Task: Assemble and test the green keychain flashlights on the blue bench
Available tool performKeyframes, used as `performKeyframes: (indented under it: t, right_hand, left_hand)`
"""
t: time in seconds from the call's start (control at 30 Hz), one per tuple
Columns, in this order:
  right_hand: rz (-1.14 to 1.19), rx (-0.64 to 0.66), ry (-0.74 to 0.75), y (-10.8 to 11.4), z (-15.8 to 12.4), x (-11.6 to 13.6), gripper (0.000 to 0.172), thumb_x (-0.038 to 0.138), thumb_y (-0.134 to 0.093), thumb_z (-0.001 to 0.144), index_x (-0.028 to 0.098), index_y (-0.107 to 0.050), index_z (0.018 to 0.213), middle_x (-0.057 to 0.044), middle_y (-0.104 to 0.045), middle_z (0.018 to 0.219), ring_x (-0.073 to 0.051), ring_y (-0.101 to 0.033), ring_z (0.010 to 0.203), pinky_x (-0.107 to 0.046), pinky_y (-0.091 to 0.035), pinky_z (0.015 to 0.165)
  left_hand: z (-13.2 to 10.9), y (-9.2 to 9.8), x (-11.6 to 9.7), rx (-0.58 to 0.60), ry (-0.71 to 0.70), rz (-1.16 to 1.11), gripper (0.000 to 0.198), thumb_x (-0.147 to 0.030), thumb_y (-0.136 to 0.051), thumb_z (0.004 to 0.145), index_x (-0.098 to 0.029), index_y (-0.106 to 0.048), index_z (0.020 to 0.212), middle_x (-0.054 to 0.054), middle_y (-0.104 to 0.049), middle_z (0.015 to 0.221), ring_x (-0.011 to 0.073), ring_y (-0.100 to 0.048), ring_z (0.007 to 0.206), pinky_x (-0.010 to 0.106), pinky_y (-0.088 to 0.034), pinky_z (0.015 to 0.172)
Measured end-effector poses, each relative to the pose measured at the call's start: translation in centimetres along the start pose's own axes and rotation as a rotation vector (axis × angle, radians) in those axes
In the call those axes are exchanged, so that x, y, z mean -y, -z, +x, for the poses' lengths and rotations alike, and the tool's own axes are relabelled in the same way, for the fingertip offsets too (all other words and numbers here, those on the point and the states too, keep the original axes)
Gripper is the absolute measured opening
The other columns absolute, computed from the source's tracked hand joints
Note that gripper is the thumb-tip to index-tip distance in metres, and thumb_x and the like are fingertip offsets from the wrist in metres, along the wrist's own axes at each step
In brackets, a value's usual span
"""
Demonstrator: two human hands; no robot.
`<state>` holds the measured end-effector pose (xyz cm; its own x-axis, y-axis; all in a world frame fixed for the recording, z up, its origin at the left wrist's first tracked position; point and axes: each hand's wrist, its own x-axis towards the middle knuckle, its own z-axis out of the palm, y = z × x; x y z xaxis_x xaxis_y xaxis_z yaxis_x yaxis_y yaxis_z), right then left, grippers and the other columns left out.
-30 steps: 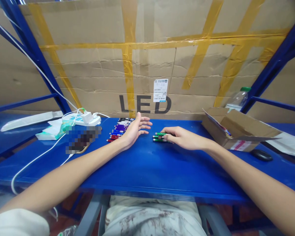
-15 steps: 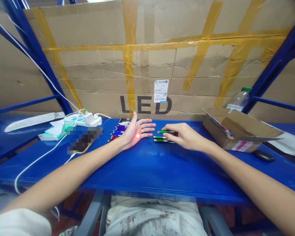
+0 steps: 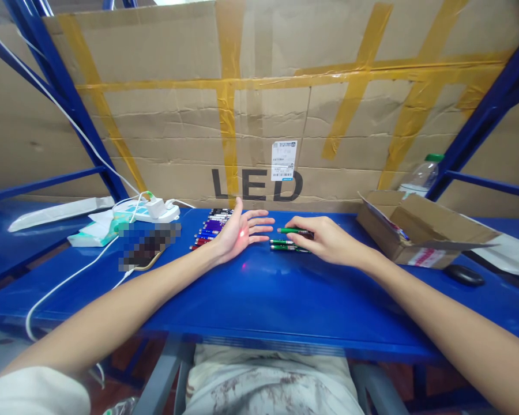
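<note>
Green pens [image 3: 282, 248] glossy, perhaps metal; tabletop [image 3: 285, 302] smooth and shiny.

It looked like a workshop or storeroom: a blue metal desk [image 3: 242, 305] stood between blue rack posts [image 3: 471, 135], a large taped cardboard panel [image 3: 181, 132] printed LED and bearing a label [image 3: 284, 160] closed the back, and an open carton [image 3: 400, 253] and pen-shaped pieces [image 3: 206, 233] grouped by colour lay on top

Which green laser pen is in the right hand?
The rearmost green laser pen, pinched in the right hand; the two other green pens lie side by side on the blue table.
</note>
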<state>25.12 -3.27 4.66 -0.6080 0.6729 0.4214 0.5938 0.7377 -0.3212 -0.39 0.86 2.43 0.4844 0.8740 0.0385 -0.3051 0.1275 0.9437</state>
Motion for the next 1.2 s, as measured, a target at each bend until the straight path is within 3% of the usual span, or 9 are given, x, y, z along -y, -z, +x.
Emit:
performKeyframes:
  t: [0.17,0.53,1.2]
  right_hand:
    - [-0.003,0.034,-0.031,-0.05,0.0,0.13,0.03,0.043,-0.049,0.11,0.021,-0.069,0.109,-0.004,-0.074,0.087,-0.018,-0.063,0.073,-0.029,-0.042,0.07]
    - [0.023,0.054,0.044,-0.09,-0.03,0.49,0.027,0.036,-0.05,0.11,0.021,-0.069,0.12,-0.007,-0.078,0.105,-0.02,-0.068,0.084,-0.031,-0.048,0.079]
    - [-0.01,0.09,0.043,-0.24,0.02,0.54,0.028,0.036,-0.048,0.111,0.021,-0.07,0.118,-0.008,-0.078,0.103,-0.022,-0.07,0.085,-0.032,-0.048,0.078]
  left_hand:
    - [-0.08,-0.12,-0.09,-0.009,0.0,0.005,0.086,-0.082,-0.025,0.101,-0.013,-0.067,0.13,0.023,-0.068,0.141,0.0354,-0.066,0.127,0.043,-0.057,0.097]
    - [0.0,-0.08,0.06,0.004,-0.002,0.001,0.084,-0.083,-0.027,0.101,-0.014,-0.069,0.127,0.022,-0.069,0.14,0.0341,-0.067,0.123,0.043,-0.057,0.095]
    - [-0.11,-0.23,-0.04,-0.018,0.004,0.002,0.084,-0.082,-0.028,0.101,-0.012,-0.068,0.129,0.024,-0.068,0.14,0.0344,-0.067,0.121,0.042,-0.059,0.093]
